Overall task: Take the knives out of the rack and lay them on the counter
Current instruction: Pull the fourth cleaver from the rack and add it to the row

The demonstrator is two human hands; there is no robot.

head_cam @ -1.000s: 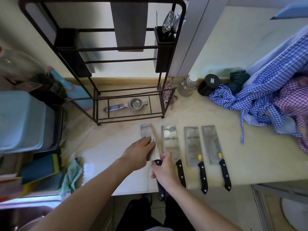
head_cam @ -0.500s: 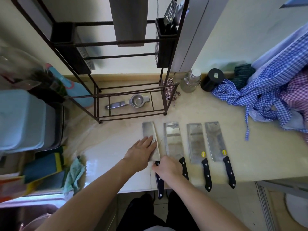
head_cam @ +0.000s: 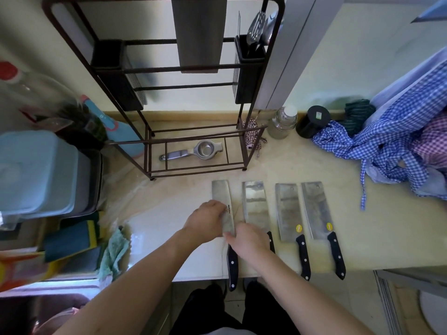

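Rack caddy (head_cam: 249, 76) holds utensils (head_cam: 260, 27); four knives (head_cam: 287, 211) lie on counter (head_cam: 362, 226).

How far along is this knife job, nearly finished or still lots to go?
Nearly finished, it seems. Three cleavers already lie side by side on the counter. The fourth, leftmost cleaver is down too, with the left hand flat on its blade and the right hand by its handle. In the rack, the right holder shows utensils; I cannot tell whether any knives remain.

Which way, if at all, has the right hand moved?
Yes, slightly right: the right hand has come off the leftmost knife's handle and now overlaps the second knife's handle.
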